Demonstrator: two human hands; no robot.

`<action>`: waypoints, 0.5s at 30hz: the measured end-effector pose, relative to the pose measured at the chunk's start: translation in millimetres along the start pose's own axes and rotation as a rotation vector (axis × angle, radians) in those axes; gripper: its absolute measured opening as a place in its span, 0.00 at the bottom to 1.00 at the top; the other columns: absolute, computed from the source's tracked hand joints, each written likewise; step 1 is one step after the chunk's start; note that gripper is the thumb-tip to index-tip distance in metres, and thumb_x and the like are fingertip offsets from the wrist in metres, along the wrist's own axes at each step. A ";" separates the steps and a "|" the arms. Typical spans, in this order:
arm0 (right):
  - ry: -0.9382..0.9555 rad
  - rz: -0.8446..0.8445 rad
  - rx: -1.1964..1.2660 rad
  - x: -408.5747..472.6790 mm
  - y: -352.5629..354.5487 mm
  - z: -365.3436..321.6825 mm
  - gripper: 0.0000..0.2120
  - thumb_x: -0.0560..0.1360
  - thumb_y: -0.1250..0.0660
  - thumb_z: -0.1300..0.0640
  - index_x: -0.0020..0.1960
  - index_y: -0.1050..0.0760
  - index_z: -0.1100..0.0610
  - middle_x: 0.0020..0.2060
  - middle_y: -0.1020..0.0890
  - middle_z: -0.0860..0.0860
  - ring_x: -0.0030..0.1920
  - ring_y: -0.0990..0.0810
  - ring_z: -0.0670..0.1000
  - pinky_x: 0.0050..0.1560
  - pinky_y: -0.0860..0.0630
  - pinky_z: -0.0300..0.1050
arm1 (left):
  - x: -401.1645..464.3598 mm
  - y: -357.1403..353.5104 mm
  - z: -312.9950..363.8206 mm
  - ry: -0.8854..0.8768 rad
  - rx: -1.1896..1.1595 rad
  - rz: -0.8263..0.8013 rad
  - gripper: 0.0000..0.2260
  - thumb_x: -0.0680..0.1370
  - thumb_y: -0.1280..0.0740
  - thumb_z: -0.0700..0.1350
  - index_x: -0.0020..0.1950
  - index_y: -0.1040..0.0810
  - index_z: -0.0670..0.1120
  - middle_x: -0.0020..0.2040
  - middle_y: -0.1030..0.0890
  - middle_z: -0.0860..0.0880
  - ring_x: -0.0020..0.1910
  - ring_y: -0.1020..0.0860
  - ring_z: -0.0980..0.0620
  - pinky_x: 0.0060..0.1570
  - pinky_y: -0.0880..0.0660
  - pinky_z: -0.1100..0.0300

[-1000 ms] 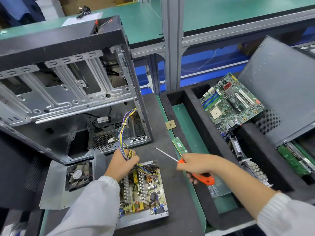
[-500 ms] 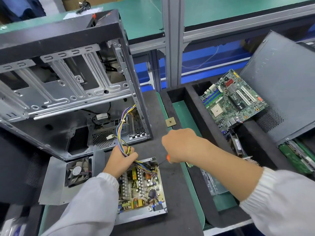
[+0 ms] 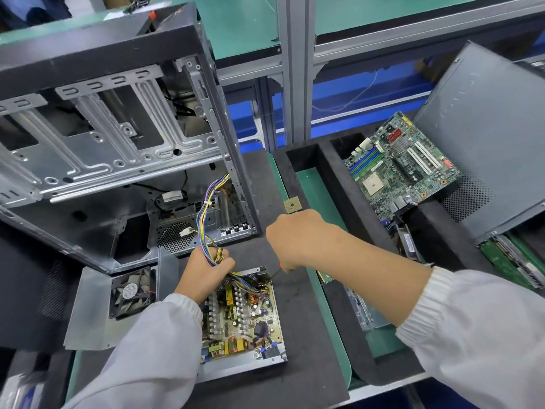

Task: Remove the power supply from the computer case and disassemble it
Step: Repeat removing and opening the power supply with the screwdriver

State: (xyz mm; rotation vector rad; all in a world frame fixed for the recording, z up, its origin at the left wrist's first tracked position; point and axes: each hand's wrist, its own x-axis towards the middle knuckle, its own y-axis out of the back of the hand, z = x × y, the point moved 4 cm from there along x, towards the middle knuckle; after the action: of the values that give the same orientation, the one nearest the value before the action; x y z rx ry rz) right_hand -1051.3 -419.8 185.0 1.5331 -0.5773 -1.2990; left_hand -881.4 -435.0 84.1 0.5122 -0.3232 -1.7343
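1. Dark foam matting (image 3: 298, 320) covered the bench under the head camera, with green mat strips and an aluminium frame post (image 3: 292, 69) behind.
2. An opened power supply (image 3: 244, 323) lay flat on the matting, outside and just in front of the computer case (image 3: 118, 137), its circuit board exposed.
3. Its removed cover (image 3: 88, 314) sat just to the left, carrying a fan (image 3: 131, 293); the fan's round label was too small to read.
4. Clenched around the bundle of coloured wires (image 3: 206, 219), the left hand (image 3: 203, 270) hid the board's rear left corner.
5. Grasping a screwdriver (image 3: 275, 271), the right hand (image 3: 298, 240) covered nearly all of the orange handle; only a sliver and the dark shaft showed, the tip lost among wires at the supply's far right corner.
6. A small square chip (image 3: 292, 204) lay beyond the right hand.
7. A motherboard (image 3: 401, 163) leaned in a foam tray (image 3: 330, 184) to the right, partly hidden by a grey panel (image 3: 483, 137); its markings were illegible.
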 end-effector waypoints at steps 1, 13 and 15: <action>0.003 0.003 -0.004 0.5 -0.6 0.0 0.14 0.74 0.34 0.60 0.59 0.26 0.56 0.49 0.25 0.53 0.45 0.25 0.57 0.41 0.34 0.47 | 0.0 -0.3 -0.4 0.001 0.001 -0.002 0.19 0.72 0.37 0.29 0.29 0.41 0.46 0.26 0.42 0.53 0.26 0.45 0.56 0.27 0.44 0.67; 0.027 0.018 0.011 -0.1 0.7 -3.0 0.09 0.74 0.34 0.61 0.46 0.34 0.55 0.32 0.35 0.50 0.40 0.29 0.55 0.37 0.36 0.45 | -0.2 -1.1 -1.3 0.026 -0.015 -0.006 0.21 0.72 0.37 0.29 0.27 0.41 0.49 0.25 0.41 0.54 0.25 0.44 0.55 0.27 0.43 0.67; 0.026 -0.003 0.011 0.2 -0.4 -3.5 0.08 0.74 0.34 0.62 0.44 0.34 0.57 0.32 0.35 0.50 0.39 0.29 0.54 0.41 0.35 0.46 | -0.5 -0.9 -1.4 0.027 -0.015 -0.005 0.21 0.72 0.37 0.30 0.27 0.41 0.49 0.25 0.41 0.53 0.26 0.44 0.55 0.27 0.44 0.65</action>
State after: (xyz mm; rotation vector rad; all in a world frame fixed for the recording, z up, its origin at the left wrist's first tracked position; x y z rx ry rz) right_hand -1048.2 -418.5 184.2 1.5582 -0.5660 -1.2780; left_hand -881.4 -434.2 82.5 0.5253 -0.2901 -1.7322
